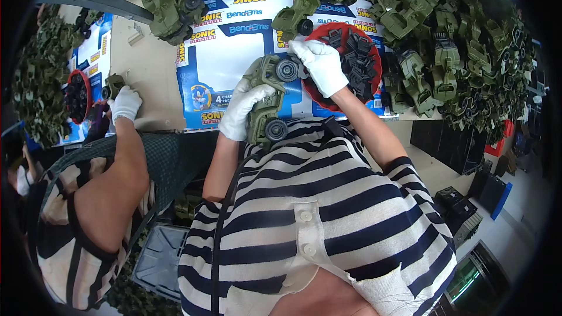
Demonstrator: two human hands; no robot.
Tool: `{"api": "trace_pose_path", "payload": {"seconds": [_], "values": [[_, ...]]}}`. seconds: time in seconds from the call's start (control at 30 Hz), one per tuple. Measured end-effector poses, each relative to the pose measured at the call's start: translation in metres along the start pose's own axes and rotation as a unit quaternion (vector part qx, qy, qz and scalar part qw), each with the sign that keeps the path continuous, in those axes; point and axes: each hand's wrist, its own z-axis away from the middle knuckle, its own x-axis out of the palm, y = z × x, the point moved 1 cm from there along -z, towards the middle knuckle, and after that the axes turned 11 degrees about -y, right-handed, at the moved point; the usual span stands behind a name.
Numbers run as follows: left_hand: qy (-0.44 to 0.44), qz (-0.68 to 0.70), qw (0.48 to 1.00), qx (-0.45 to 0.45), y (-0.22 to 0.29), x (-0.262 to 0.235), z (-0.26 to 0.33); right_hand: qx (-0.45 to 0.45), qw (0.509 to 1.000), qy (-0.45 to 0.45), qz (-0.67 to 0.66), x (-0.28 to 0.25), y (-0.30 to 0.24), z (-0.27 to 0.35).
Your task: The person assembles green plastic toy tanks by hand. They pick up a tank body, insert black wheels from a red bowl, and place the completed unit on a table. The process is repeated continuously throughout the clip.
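Note:
My left hand (241, 106), in a white glove, is closed around an olive-green toy jeep (267, 104) just in front of my chest. The jeep is turned so that two black wheels face right. My right hand (321, 65), also gloved, pinches at the jeep's far end, beside the upper wheel. A small dark part shows at those fingertips, but its kind is hidden. Partly behind my right hand stands a red bowl (379, 64) with a scalloped rim, holding many small black plastic parts (358, 61).
Printed blue-and-white cardboard sheets (219, 52) cover the table. Heaps of green toy jeeps (430, 76) lie at right and along the far side. At left, a co-worker's gloved hand (125, 104) holds another toy near a second red bowl (89, 96). A grey metal bar (96, 1) crosses far left.

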Motion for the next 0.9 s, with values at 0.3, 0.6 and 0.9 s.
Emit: {"api": "trace_pose_path", "payload": {"seconds": [0.3, 0.6, 0.9], "values": [[0.030, 0.010, 0.999, -0.020, 0.008, 0.018, 0.003, 0.135, 0.944, -0.205, -0.222, -0.023, -0.022, 0.031], [-0.072, -0.104, 0.991, -0.044, 0.047, 0.051, -0.006, 0.004, 0.903, -0.257, -0.345, -0.047, -0.007, 0.020], [-0.066, -0.088, 0.993, -0.052, 0.048, 0.058, -0.003, -0.018, 0.874, -0.259, -0.411, -0.037, 0.003, 0.026]]}}
